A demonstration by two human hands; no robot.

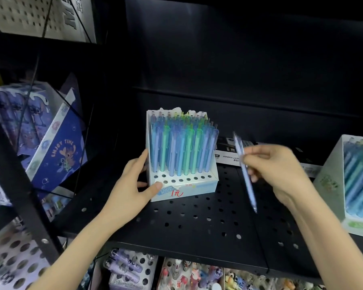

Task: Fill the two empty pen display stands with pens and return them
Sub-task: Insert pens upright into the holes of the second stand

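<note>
Well, there is only the head view to go on. A white cardboard pen display stand (197, 190) sits on the black perforated shelf (197, 220), and its rear rows are packed with upright blue and green pens (176, 147). The two front rows of holes look empty, so this stand seems mostly filled, with a batch of slots left to go.

At the right edge of the picture, a second stand (327, 181) with a greenish front rests on the same shelf, well apart from the first. It appears full, though part of it is cut off by the frame. By my reading, one stand is likely done and the other is in its last stretch. After that, the stands must go back to their place, and nothing here shows where that is.

The left hand (130, 183) grips the near left corner of the pen display stand, with the thumb pressed on the front wall and the fingers curled along the left side, steadying it.

The right hand (281, 168) hovers above the shelf, just right of the stand. Its fingertips pinch a single pale blue pen (249, 191), blurred and tilted, with its lower end pointing down toward the shelf.

Behind the two stands, a marker box (228, 159) lies flat.
</note>
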